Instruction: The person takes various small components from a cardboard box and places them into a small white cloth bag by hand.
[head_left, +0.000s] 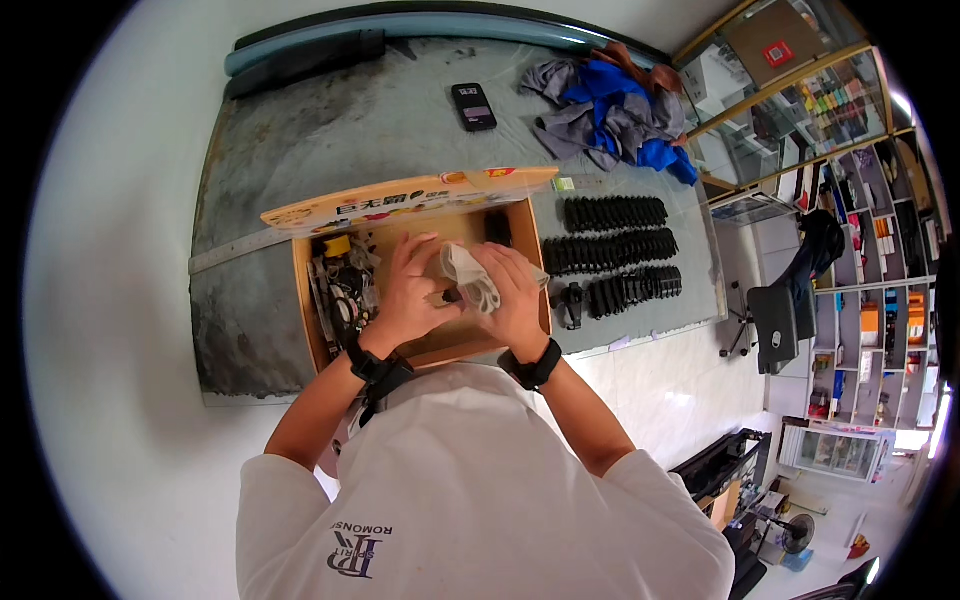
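An opened cardboard box (421, 358) lies before me, its printed lid (300, 217) tilted up at the far side. Over the box, my right hand (514, 292) grips a folded, pale grey cloth (472, 274). My left hand (409, 296) is close by on the left, thumb and fingers curved. A small dark piece (450, 296) shows by its thumb; whether the hand holds it is unclear. Loose small parts, a yellow item (337, 246) and tangled bits (345, 289) fill the box's left end. A black object (497, 227) sits at its far right corner.
Right of the box, black strap-like pieces stand in three rows (615, 214), with a single one (572, 304) nearer me. A phone (474, 107), crumpled grey and blue cloths (622, 112) and a long roll (450, 28) lie farther back. A metal ruler (232, 251) lies left.
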